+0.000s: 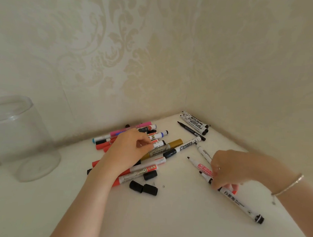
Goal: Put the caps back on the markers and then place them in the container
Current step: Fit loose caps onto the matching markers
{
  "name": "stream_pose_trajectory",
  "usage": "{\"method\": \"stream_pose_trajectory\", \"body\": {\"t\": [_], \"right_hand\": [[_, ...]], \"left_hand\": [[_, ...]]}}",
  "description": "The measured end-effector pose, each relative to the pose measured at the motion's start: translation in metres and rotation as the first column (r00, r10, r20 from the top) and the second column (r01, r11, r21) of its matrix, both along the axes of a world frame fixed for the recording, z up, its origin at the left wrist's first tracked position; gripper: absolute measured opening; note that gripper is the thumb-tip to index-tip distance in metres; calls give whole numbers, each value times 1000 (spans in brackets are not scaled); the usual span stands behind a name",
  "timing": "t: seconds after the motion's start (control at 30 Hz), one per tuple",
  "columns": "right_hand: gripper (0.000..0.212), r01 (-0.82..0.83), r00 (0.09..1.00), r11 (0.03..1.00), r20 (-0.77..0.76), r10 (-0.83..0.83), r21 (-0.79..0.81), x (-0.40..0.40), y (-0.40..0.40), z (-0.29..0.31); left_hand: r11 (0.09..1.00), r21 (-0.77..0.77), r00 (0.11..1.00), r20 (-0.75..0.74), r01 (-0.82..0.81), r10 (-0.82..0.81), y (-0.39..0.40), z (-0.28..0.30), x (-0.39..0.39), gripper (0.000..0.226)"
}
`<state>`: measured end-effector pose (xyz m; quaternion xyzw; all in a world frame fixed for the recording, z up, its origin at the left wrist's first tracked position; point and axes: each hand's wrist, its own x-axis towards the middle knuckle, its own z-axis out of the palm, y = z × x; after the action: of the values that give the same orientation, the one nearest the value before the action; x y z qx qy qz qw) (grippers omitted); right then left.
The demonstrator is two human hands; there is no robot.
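A heap of coloured markers (161,147) lies by the wall, and my left hand (130,149) is on top of it. Its curled fingers pinch a white marker with a black cap (160,143). To the right, my right hand (227,169) reaches down and its fingertips grip the front end of a white marker with black print (238,202) lying on the table. An uncapped red whiteboard marker (201,167) lies partly under that hand. Three loose black caps (143,188) sit in front of the heap. The clear plastic container (15,129) stands at the far left.
More black-and-white markers (195,123) are bunched in the back right corner, with a thin uncapped black pen (191,131) beside them. Patterned walls close off the white table (165,218) at the back and right. A bracelet is on my right wrist.
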<state>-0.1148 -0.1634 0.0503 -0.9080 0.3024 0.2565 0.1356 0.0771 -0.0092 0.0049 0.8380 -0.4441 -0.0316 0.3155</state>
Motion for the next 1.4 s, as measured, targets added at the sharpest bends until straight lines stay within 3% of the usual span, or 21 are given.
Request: {"method": "stream_pose_trajectory", "body": {"t": [0.1, 0.27, 0.37, 0.43, 0.5, 0.53, 0.57, 0.63, 0.7, 0.77, 0.97, 1.07, 1.13, 1.17, 1.23, 1.3, 1.4], "right_hand": [[16, -29, 999, 997, -34, 27, -67, 3, 4, -10], [28, -34, 998, 939, 31, 47, -341, 5, 9, -18], [26, -19, 995, 928, 82, 53, -372, 6, 14, -20], [30, 44, 972, 959, 234, 23, -279, 9, 13, -17], [21, 114, 867, 992, 482, -124, 49, 15, 11, -10], [17, 105, 775, 939, 564, -285, 329, 19, 12, -6], [15, 59, 680, 807, 569, -463, 587, 21, 15, -2], [11, -60, 523, 516, 468, -712, 854, 25, 19, 2], [12, -109, 450, 406, 409, -794, 907, 27, 21, 1], [16, -148, 426, 381, 407, -808, 913, 29, 23, 0], [24, -178, 417, 448, 479, -772, 876, 26, 20, -7], [24, -154, 429, 514, 526, -734, 844, 24, 18, -9], [23, -166, 449, 541, 552, -703, 824, 23, 19, -9], [22, -174, 465, 558, 567, -680, 812, 22, 20, -9], [19, -182, 499, 606, 604, -621, 774, 22, 23, -8], [19, -184, 520, 648, 633, -574, 739, 22, 26, -8], [22, -167, 541, 709, 664, -516, 686, 22, 31, -7]], "left_hand": [[994, 90, 996, -58, 65, -60, 1, 7, -7, 7], [980, 148, 985, -129, 132, -113, 8, 12, -11, 6], [971, 170, 974, -182, 169, -137, 15, 12, -13, 3], [968, 180, 967, -214, 177, -137, 19, 12, -15, 4], [963, 203, 966, -224, 175, -128, 20, 13, -16, 11], [959, 226, 969, -214, 172, -123, 20, 13, -16, 14], [952, 256, 973, -196, 168, -119, 20, 12, -17, 14], [937, 316, 983, -151, 151, -107, 18, 10, -20, 12], [925, 351, 987, -119, 142, -106, 16, 7, -23, 12], [915, 382, 991, -79, 132, -109, 12, 5, -27, 18], [887, 442, 986, 33, 132, -163, 6, -1, -37, 19], [954, 226, 977, -130, 196, -169, 3, -2, -36, 15], [989, -60, 902, -405, 138, -150, 0, 0, -35, 13], [977, -205, 809, -564, 55, -164, -2, 1, -34, 13], [895, -419, 510, -808, -150, -293, -6, 4, -33, 13], [814, -498, 257, -864, -300, -434, -8, 8, -32, 15], [760, -523, 125, -846, -385, -519, -9, 10, -32, 18]]}}
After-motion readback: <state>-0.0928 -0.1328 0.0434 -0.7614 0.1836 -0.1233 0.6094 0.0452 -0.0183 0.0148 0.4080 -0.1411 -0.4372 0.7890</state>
